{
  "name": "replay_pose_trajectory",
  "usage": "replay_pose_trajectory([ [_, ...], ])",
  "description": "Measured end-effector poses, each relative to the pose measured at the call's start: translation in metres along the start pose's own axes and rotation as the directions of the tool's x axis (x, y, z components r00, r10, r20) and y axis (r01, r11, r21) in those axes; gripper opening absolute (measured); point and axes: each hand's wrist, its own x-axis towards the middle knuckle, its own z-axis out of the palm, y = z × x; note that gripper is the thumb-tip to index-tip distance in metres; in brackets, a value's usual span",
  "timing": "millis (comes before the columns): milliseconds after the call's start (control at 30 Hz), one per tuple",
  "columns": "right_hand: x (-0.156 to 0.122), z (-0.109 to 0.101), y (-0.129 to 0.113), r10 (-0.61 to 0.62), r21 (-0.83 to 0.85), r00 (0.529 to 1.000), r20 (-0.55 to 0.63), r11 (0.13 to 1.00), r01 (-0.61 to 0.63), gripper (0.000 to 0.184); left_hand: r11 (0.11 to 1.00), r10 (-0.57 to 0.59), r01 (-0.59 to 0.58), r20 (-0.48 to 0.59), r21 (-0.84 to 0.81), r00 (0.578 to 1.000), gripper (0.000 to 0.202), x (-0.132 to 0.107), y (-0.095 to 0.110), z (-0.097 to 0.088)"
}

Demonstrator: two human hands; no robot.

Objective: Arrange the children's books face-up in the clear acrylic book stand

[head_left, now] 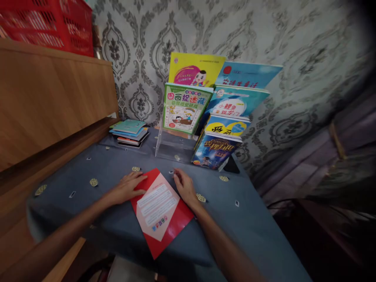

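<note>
The two hands are apart: the left hand (129, 187) spread, fingertips over a glossy red rectangular book (160, 213); the right hand (185, 190) loosely bent beside its opposite edge. The book lies on the blue-grey patterned worktop (232, 219), before a clear plastic rack (173, 150).

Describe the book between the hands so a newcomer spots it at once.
On the dark blue tablecloth, find the clear rack by the patterned wall. Come toward the near edge, where the red book lies between the left hand and right hand. Unlike the books on the rack, it shows bright red around a pale pink text panel.
</note>
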Motion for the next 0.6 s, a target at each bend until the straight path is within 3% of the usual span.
replay_pose_trajectory([
  [167, -0.013, -0.010, -0.026, -0.120, -0.254, 0.982, 0.148, 0.955, 0.155, 0.032, 0.972, -0.101, 0.122, -0.113, 0.202, 0.988, 0.038, -0.015, 0.035, -0.003],
  [333, -0.059, -0.003, -0.070, -0.244, -0.301, 0.932, 0.269, 0.898, 0.322, 0.033, 0.922, -0.162, 0.170, -0.051, 0.349, 0.985, 0.034, -0.021, 0.069, -0.009],
  [467, -0.088, 0.010, -0.083, -0.301, -0.315, 0.891, 0.339, 0.857, 0.409, 0.036, 0.929, -0.108, 0.124, -0.065, 0.350, 0.992, 0.030, -0.018, 0.070, -0.005],
  [600, -0.095, 0.021, -0.077, -0.274, -0.385, 0.881, 0.385, 0.821, 0.423, 0.036, 0.951, 0.020, 0.019, -0.124, 0.308, 0.992, 0.028, -0.010, 0.050, 0.004],
])
